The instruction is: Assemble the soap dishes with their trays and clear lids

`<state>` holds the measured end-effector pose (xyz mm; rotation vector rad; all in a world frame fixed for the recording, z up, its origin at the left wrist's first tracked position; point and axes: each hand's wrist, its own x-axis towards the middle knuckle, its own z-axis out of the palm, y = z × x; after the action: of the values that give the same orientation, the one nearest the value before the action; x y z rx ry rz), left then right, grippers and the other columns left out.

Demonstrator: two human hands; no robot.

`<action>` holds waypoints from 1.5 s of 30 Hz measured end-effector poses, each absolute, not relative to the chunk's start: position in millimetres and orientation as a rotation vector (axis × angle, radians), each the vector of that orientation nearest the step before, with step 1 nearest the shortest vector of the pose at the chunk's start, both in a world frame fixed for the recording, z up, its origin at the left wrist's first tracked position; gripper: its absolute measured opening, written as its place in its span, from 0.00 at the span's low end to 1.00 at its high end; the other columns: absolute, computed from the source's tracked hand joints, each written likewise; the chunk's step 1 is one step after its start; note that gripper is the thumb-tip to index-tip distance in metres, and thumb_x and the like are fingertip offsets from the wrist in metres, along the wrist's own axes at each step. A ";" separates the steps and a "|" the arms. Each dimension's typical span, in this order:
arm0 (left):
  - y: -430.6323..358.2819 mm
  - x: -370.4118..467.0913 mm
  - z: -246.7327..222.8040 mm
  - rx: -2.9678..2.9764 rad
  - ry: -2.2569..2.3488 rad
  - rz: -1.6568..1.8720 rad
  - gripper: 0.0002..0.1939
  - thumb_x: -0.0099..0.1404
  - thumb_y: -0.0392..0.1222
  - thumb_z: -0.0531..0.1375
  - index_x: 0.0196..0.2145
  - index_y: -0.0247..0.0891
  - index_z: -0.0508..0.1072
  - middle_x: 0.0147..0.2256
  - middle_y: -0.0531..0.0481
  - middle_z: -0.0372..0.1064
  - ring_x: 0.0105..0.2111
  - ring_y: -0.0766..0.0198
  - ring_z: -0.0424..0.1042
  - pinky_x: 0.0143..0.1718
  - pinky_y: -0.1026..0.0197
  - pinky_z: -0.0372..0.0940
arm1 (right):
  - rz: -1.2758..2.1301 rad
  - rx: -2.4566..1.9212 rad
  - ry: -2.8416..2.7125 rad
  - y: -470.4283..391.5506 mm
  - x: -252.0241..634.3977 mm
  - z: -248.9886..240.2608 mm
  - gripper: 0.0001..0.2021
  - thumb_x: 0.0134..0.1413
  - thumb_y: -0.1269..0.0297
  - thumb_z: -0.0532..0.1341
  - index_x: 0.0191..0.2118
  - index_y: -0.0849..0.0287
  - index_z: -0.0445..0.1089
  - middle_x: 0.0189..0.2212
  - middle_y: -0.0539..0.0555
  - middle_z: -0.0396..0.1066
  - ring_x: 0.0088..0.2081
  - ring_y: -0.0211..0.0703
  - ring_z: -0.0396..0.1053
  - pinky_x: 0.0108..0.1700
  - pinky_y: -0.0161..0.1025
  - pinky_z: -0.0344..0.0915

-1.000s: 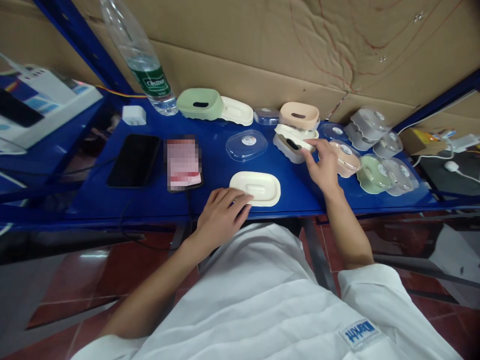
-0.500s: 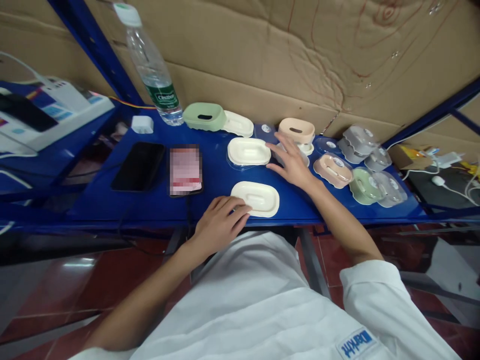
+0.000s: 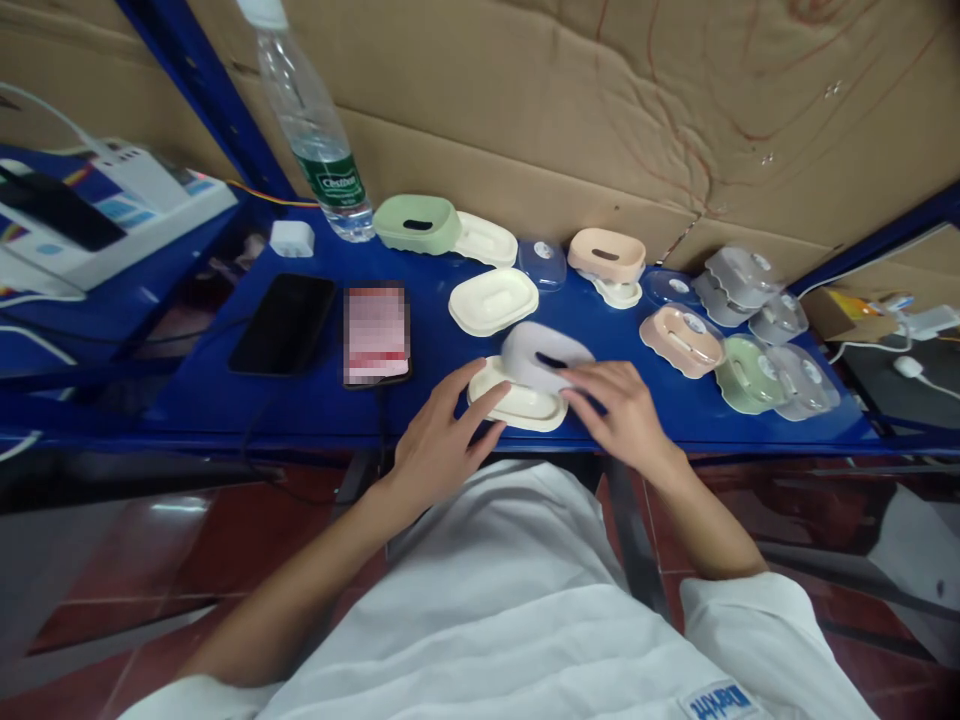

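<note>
A pale lavender soap dish (image 3: 534, 350) with a dark slot is pinched at its right end by my right hand (image 3: 622, 410). It hangs tilted over a cream oval tray (image 3: 525, 408) near the table's front edge, covering part of that tray's far side. My left hand (image 3: 450, 425) lies at the left end of this tray, fingers spread, with the fingertips at its rim; whether they press on it I cannot tell. Just beyond is another cream oval tray (image 3: 493, 300).
At the back stand a green soap dish (image 3: 417, 222) and a peach one (image 3: 606, 250). Several clear-lidded dishes (image 3: 750, 372) are grouped at the right. A water bottle (image 3: 330, 170), a white charger (image 3: 292, 239), a black phone (image 3: 282, 325) and a blurred-out item (image 3: 376, 335) are at the left.
My right hand has taken the lavender soap dish from the back of the table and brought it toward me, over the near tray. My left hand's fingers have spread at that tray.
</note>
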<state>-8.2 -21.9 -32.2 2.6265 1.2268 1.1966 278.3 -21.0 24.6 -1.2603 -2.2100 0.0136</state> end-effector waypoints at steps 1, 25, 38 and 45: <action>-21.6 -8.4 -31.9 2.625 1.228 1.217 0.28 0.74 0.40 0.66 0.69 0.46 0.68 0.71 0.34 0.63 0.69 0.43 0.68 0.64 0.44 0.73 | 0.039 -1.238 -2.261 -28.3 266.5 24.1 0.16 0.75 0.56 0.61 0.62 0.42 0.78 0.53 0.54 0.83 0.52 0.58 0.81 0.56 0.61 0.74; -18.1 -9.7 -27.3 2.770 1.138 1.104 0.14 0.74 0.38 0.66 0.56 0.40 0.78 0.60 0.40 0.77 0.68 0.44 0.70 0.63 0.45 0.75 | 0.019 -1.438 -2.265 133.1 241.6 2.7 0.25 0.78 0.43 0.51 0.48 0.58 0.76 0.49 0.64 0.77 0.52 0.60 0.72 0.60 0.57 0.66; -18.2 -8.2 -26.5 2.689 1.171 1.095 0.22 0.73 0.46 0.67 0.62 0.43 0.74 0.54 0.40 0.78 0.59 0.45 0.72 0.62 0.43 0.70 | 0.276 -1.123 -2.551 116.9 266.4 10.0 0.36 0.65 0.34 0.65 0.69 0.51 0.70 0.70 0.67 0.61 0.71 0.67 0.58 0.71 0.66 0.56; -25.1 -4.1 -30.6 2.643 1.474 1.151 0.16 0.73 0.50 0.68 0.55 0.46 0.78 0.57 0.37 0.74 0.59 0.40 0.72 0.57 0.38 0.67 | 0.469 -1.045 -2.441 104.5 281.8 34.3 0.35 0.66 0.30 0.61 0.63 0.53 0.74 0.59 0.62 0.74 0.60 0.59 0.72 0.65 0.57 0.68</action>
<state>-4.1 -25.1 -30.6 2.6431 1.4744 1.1512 281.8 104.5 34.3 -1.0447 -2.4411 0.4694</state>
